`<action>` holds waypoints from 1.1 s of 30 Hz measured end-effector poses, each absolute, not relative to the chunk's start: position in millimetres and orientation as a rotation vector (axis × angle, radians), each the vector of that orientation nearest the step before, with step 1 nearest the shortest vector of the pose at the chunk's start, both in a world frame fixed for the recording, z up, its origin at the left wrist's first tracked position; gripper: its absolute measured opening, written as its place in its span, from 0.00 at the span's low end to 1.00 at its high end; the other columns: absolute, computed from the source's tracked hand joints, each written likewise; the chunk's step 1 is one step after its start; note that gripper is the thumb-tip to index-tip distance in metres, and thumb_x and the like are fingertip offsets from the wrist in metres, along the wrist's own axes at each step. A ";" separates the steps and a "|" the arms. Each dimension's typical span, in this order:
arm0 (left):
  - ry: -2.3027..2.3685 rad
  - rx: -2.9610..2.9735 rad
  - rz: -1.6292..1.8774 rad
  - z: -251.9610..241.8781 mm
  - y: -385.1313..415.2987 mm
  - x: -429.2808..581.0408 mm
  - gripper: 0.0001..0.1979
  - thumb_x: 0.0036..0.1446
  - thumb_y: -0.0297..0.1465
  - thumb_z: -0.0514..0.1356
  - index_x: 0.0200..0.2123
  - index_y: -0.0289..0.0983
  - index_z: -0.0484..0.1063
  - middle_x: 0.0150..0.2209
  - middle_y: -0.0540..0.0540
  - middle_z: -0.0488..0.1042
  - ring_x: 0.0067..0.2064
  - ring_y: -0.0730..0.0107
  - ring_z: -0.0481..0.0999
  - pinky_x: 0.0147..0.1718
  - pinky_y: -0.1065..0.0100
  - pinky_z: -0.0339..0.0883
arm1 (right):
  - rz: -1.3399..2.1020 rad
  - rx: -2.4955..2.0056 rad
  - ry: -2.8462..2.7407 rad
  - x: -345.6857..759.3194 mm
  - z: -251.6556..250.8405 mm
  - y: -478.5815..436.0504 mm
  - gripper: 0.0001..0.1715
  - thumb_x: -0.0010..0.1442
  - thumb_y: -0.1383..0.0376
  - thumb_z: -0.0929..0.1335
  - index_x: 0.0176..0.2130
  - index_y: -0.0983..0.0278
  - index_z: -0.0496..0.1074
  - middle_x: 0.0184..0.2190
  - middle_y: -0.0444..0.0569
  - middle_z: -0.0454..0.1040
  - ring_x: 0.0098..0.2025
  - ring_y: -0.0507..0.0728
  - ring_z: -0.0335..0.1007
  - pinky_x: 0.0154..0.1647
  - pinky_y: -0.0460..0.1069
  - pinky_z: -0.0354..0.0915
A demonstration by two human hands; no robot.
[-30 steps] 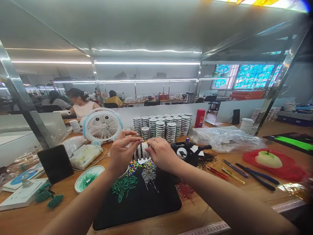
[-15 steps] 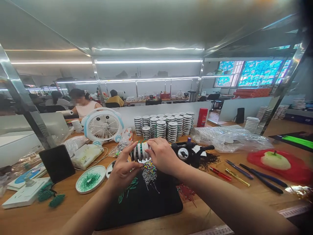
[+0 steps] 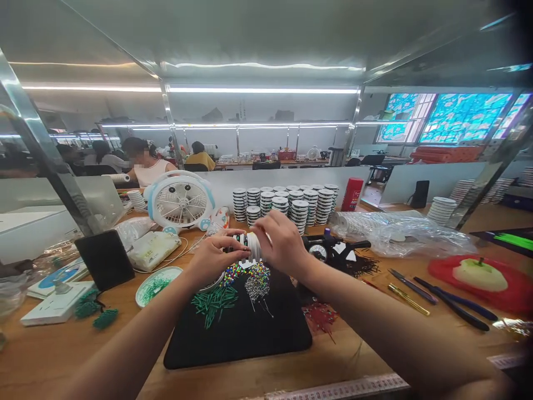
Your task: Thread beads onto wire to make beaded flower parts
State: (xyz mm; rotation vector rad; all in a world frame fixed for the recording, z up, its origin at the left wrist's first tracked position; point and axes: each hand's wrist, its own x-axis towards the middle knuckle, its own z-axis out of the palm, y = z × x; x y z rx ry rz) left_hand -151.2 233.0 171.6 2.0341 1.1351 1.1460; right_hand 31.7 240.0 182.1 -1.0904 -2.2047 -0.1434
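Observation:
A short row of white spools (image 3: 252, 246), some with dark and green bands, is held sideways above a black mat (image 3: 237, 344). My left hand (image 3: 219, 253) pinches the left end, fingers above and thumb below. At the right end my right hand (image 3: 285, 244) is curled, its fingers bent over the spool edge; the palm side is hidden. Below the hands lie a pile of multicoloured ball-headed pins (image 3: 258, 280) with silvery shafts and a heap of green sticks (image 3: 214, 304).
Stacked spools (image 3: 300, 214) stand behind the hands, beside a white-blue fan (image 3: 182, 203). A dish of green bits (image 3: 152, 289) is at left. Right are a black device with a dial (image 3: 318, 253), red sticks (image 3: 320, 316), pliers (image 3: 458, 303) and plastic-wrapped spools (image 3: 400, 230).
My left hand's spread fingers have drawn closer together on the spools. My right hand has shifted slightly up and right, fingers more bent. The green sticks are more exposed as the view shifted.

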 end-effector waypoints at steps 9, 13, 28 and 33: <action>1.132 2.005 1.288 166.8 230.7 -144.4 0.03 0.46 0.32 0.65 0.24 0.40 0.76 0.46 0.45 0.71 0.51 0.61 0.66 0.47 0.61 0.59 | 0.203 -1.404 -2.478 7.8 89.6 214.9 0.13 0.60 0.66 0.59 0.35 0.63 0.72 0.37 0.51 0.71 0.37 0.55 0.68 0.37 0.47 0.60; 1.142 2.032 1.290 166.4 229.9 -145.3 0.03 0.47 0.32 0.65 0.24 0.40 0.75 0.45 0.45 0.71 0.50 0.63 0.67 0.49 0.61 0.57 | 0.171 -1.584 -2.495 -12.2 91.0 254.1 0.12 0.59 0.66 0.61 0.36 0.64 0.73 0.37 0.52 0.73 0.39 0.58 0.69 0.38 0.49 0.60; 1.122 1.985 1.335 163.7 229.9 -144.4 0.03 0.47 0.31 0.64 0.25 0.39 0.75 0.46 0.46 0.70 0.46 0.63 0.69 0.46 0.62 0.61 | 0.118 -1.692 -2.520 -9.3 71.1 288.2 0.14 0.60 0.63 0.60 0.38 0.65 0.72 0.40 0.55 0.73 0.43 0.61 0.69 0.38 0.52 0.62; 1.105 1.994 1.327 163.0 230.8 -144.9 0.02 0.47 0.31 0.64 0.25 0.39 0.75 0.46 0.45 0.70 0.46 0.61 0.69 0.46 0.60 0.62 | 0.032 -1.582 -2.572 -11.1 73.0 282.7 0.14 0.59 0.67 0.60 0.39 0.69 0.72 0.42 0.61 0.71 0.45 0.63 0.68 0.40 0.55 0.63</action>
